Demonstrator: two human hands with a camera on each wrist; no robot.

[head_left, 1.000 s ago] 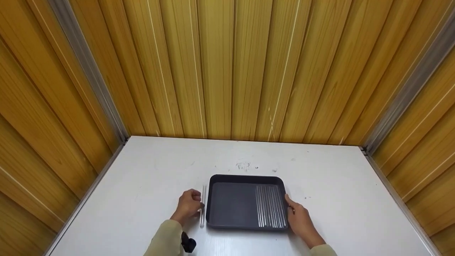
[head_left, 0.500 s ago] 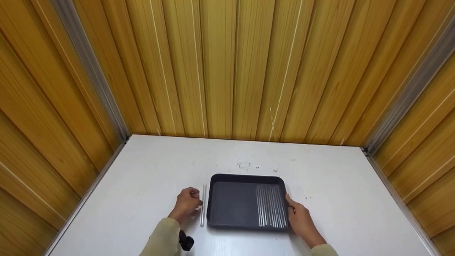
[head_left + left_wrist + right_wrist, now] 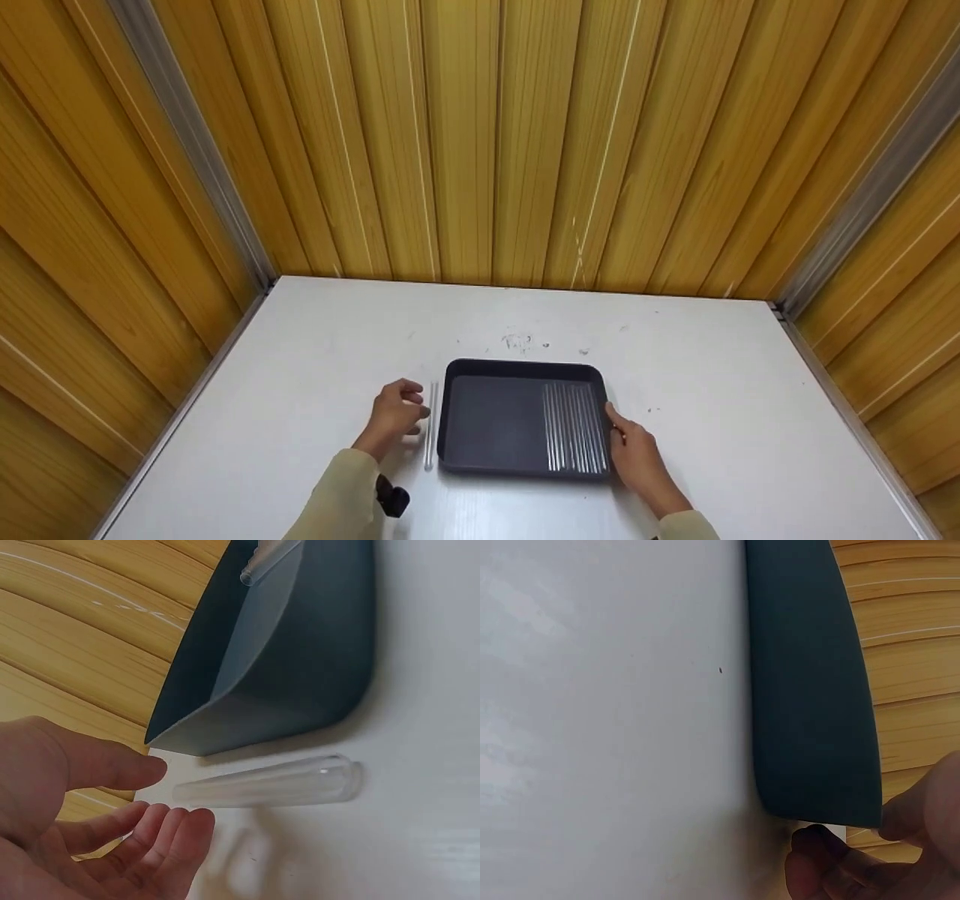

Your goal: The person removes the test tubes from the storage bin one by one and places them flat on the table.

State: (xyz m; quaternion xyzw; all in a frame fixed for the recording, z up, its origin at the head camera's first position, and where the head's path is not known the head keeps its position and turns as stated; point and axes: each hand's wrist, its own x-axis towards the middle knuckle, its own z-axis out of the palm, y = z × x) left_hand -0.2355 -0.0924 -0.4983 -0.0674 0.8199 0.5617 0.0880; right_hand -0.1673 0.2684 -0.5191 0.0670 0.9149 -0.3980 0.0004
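A clear tube (image 3: 430, 442) lies on the white table just left of the dark grey tray (image 3: 491, 472), roughly parallel to its side. Beside that tube is my left hand (image 3: 394, 416), thumb and fingers spread apart with nothing between them. The left wrist view shows the fingertips (image 3: 199, 821) close to the tube's far end. My right hand (image 3: 636, 454) holds the tray's right wall, thumb at the rim and fingers along the outside. Several similar clear tubes (image 3: 576, 427) lie side by side in the right part of the tray.
A white tabletop (image 3: 337, 337) with a few dark marks lies under everything. Wood-patterned panels (image 3: 465, 150) rise behind it and on both sides, with grey metal posts (image 3: 202, 165) at the corners. A black device sits at my left cuff.
My left fingers, earlier overlapping the tube, have drawn back slightly, spread, and shifted forward along it. The right hand stays at the tray. The head view has tilted a little.
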